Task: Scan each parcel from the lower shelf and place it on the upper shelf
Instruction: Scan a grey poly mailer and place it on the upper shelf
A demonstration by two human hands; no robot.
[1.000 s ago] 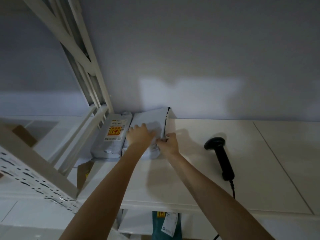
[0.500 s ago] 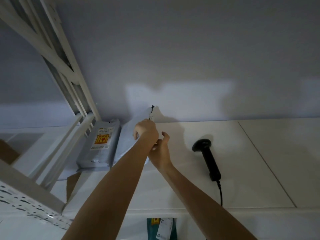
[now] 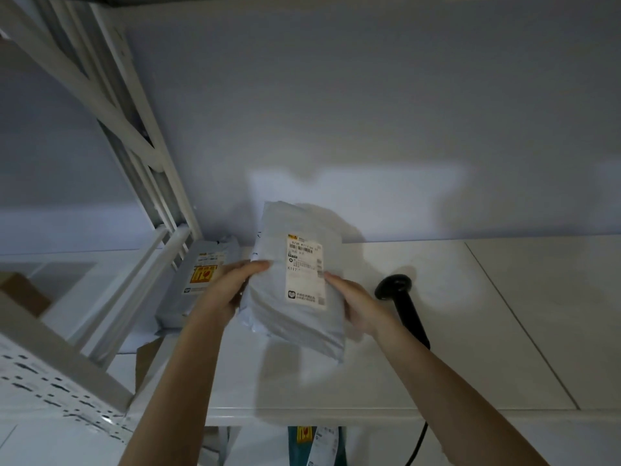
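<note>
A grey poly-bag parcel [image 3: 272, 297] with a white barcode label facing me is held tilted above the white upper shelf [image 3: 470, 331]. My left hand [image 3: 232, 284] grips its left edge, thumb on the front. On the parcel's right edge, my right hand [image 3: 356, 297] holds on with the thumb touching the label. A second grey parcel [image 3: 191, 290] with a yellow and red sticker lies flat at the shelf's left end. The black barcode scanner [image 3: 401, 297] lies on the shelf just right of my right hand.
The white rack upright and diagonal braces [image 3: 134, 156] rise at the left. A pale wall stands behind the shelf. Below the shelf's front edge a teal parcel [image 3: 316, 445] with labels shows on the lower shelf. Brown cardboard [image 3: 23, 294] sits at far left.
The parcel, lying flat on the shelf a second ago, was stood on edge and is now turned over with its label facing me. Both hands shifted to its sides.
</note>
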